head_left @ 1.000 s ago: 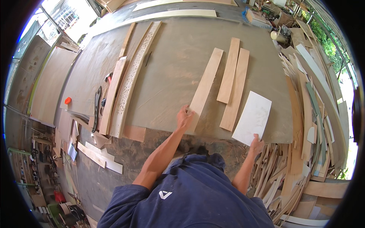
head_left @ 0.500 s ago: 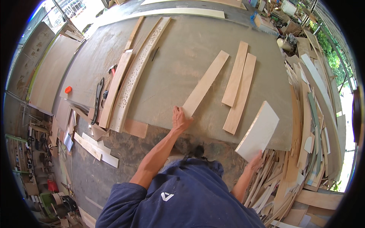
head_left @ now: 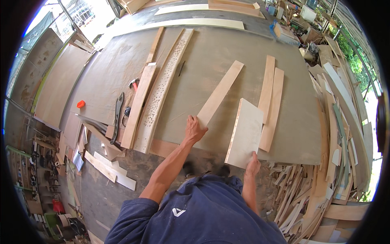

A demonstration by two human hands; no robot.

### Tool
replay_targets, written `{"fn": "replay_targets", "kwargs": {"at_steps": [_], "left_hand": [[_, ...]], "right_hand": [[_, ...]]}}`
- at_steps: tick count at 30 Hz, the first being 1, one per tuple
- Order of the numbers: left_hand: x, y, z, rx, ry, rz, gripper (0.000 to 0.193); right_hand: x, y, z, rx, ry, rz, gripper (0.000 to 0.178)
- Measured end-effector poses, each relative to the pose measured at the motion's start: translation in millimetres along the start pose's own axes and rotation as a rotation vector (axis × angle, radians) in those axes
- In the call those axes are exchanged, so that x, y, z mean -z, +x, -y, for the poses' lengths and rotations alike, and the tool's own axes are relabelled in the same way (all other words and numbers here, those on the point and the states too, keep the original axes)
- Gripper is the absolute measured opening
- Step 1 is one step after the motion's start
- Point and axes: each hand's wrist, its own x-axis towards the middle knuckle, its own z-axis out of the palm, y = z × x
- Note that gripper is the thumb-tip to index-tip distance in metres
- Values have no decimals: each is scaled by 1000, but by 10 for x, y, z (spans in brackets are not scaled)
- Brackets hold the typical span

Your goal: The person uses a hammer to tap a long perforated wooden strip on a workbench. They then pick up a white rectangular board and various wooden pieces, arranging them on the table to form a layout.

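At the near side of the worktable, my left hand [head_left: 195,129] grips the near end of a narrow wooden board [head_left: 221,93], which slants away to the right across the tabletop. My right hand [head_left: 252,164] is closed on the lower edge of a wider, pale-faced board [head_left: 246,132] with a rough light edge. That board is tilted over the table's near edge and partly covers two narrow wooden boards [head_left: 274,105] lying side by side to the right. How my right fingers sit behind the pale board is hidden.
Left on the worktable [head_left: 207,53] lie a long board dotted with holes [head_left: 165,87], a plain plank [head_left: 138,107], a hammer [head_left: 133,84], a dark long-handled tool [head_left: 118,116] and an orange object [head_left: 81,104]. Wood offcuts [head_left: 298,195] are heaped right; strips [head_left: 109,171] lie at lower left.
My right hand has carried the pale board left and inward, toward the board in my left hand. My left hand keeps its hold. The whole view has shifted slightly.
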Motion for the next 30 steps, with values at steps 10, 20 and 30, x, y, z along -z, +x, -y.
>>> {"fn": "replay_targets", "kwargs": {"at_steps": [10, 20, 30], "left_hand": [[342, 17, 623, -60, 50, 158, 80], [814, -704, 1421, -120, -91, 21, 73], [1317, -976, 1980, -203, -115, 25, 76]], "right_hand": [[-535, -656, -421, 41, -419, -97, 68], [-760, -856, -531, 56, -506, -225, 74], [-672, -388, -77, 139, -821, -232, 98]]}}
